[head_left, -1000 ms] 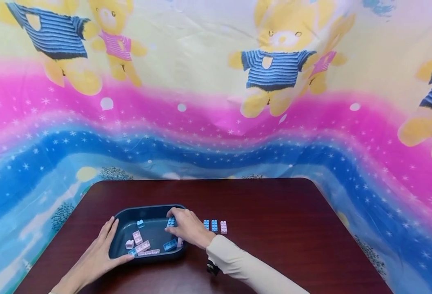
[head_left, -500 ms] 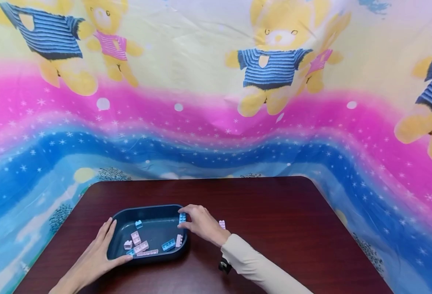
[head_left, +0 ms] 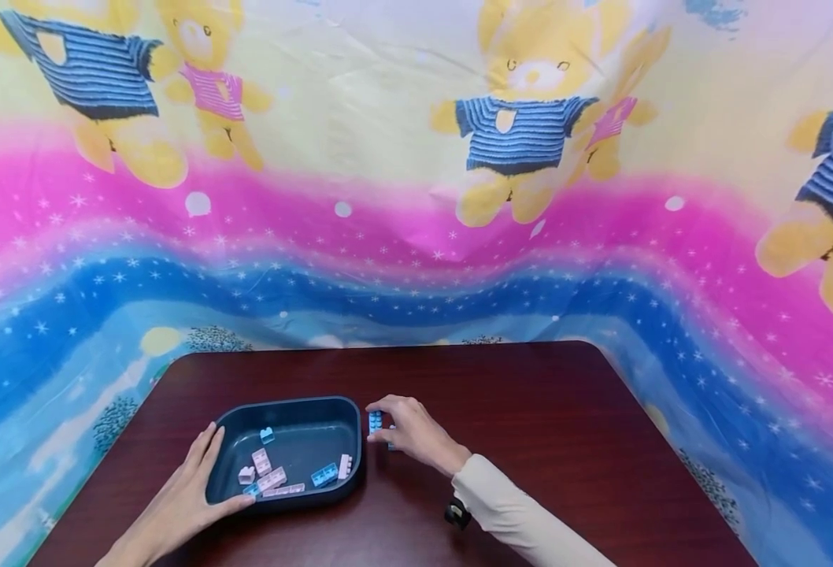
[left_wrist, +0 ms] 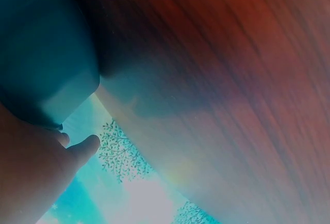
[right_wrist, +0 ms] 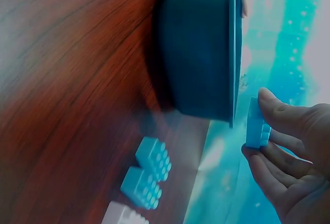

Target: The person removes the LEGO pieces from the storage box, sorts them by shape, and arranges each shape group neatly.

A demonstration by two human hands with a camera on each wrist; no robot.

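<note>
My right hand (head_left: 420, 433) pinches a light blue building brick (head_left: 375, 423) between thumb and fingertips, just past the right rim of the dark tray (head_left: 303, 445). In the right wrist view the held brick (right_wrist: 256, 123) is raised above the table, its studs toward the palm. Beneath it stand two blue bricks (right_wrist: 153, 158) and a pale pink brick (right_wrist: 121, 214); the hand mostly hides these in the head view. My left hand (head_left: 183, 492) rests against the tray's left side, fingers straight along the wall and thumb along the front rim.
Inside the tray lie several bricks: pink ones (head_left: 272, 478) near the front left, a blue one (head_left: 324, 474) and a pink one (head_left: 345, 466) at the right, a small blue one (head_left: 267, 435) farther back. Behind the dark wooden table (head_left: 501, 394) hangs a bear-print cloth (head_left: 416, 260).
My right hand has lifted the blue brick out of the tray and carried it right, over the rim. The left hand keeps its place on the tray.
</note>
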